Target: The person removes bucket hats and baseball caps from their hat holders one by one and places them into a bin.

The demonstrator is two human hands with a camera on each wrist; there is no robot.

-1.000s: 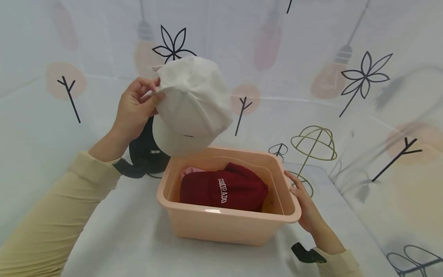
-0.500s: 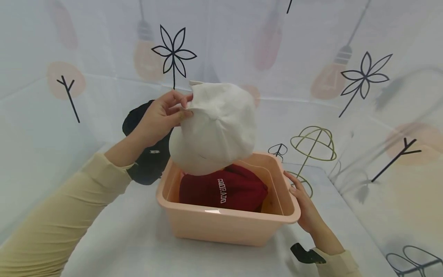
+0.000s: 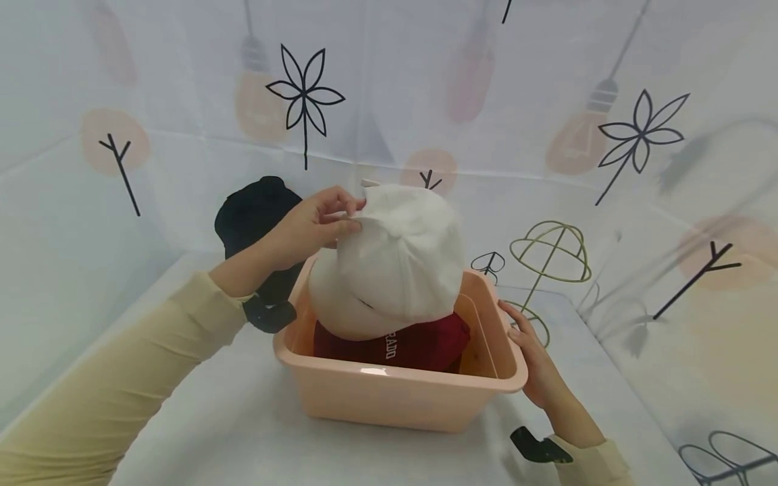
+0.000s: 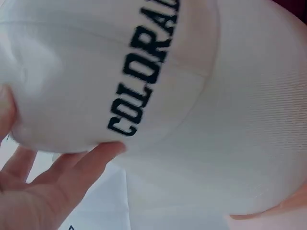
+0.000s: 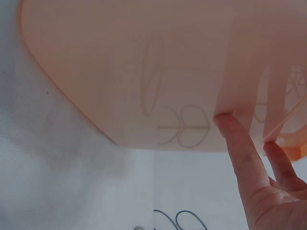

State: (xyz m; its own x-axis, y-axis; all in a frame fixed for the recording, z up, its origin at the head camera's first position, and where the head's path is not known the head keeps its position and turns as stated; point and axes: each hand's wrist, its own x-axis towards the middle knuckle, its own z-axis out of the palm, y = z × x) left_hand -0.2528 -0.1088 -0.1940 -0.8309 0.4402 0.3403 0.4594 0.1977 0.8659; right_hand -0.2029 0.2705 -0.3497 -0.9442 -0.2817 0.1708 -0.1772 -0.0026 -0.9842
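My left hand [image 3: 317,223] pinches the edge of a white baseball cap [image 3: 404,253] over the peach plastic bin [image 3: 398,398]. In the left wrist view dark "COLORADO" lettering [image 4: 139,72] shows on its front, with the brim alongside. A dark red baseball cap [image 3: 419,344] lies inside the bin, partly covered from sight by the white one. At the bin's right end, my right hand [image 3: 536,358] touches the rim. The right wrist view shows its fairly straight fingers [image 5: 242,153] against the outer wall.
A black cap [image 3: 252,212] stands behind my left forearm, left of the bin, partly hidden. The bin rests on a white-covered table [image 3: 243,418]. A patterned cloth [image 3: 377,81] with printed plants and bulbs hangs behind.
My left hand has carried the white cap rightward and down, from above the bin's back left to over the red cap. My right hand has stayed at the rim.
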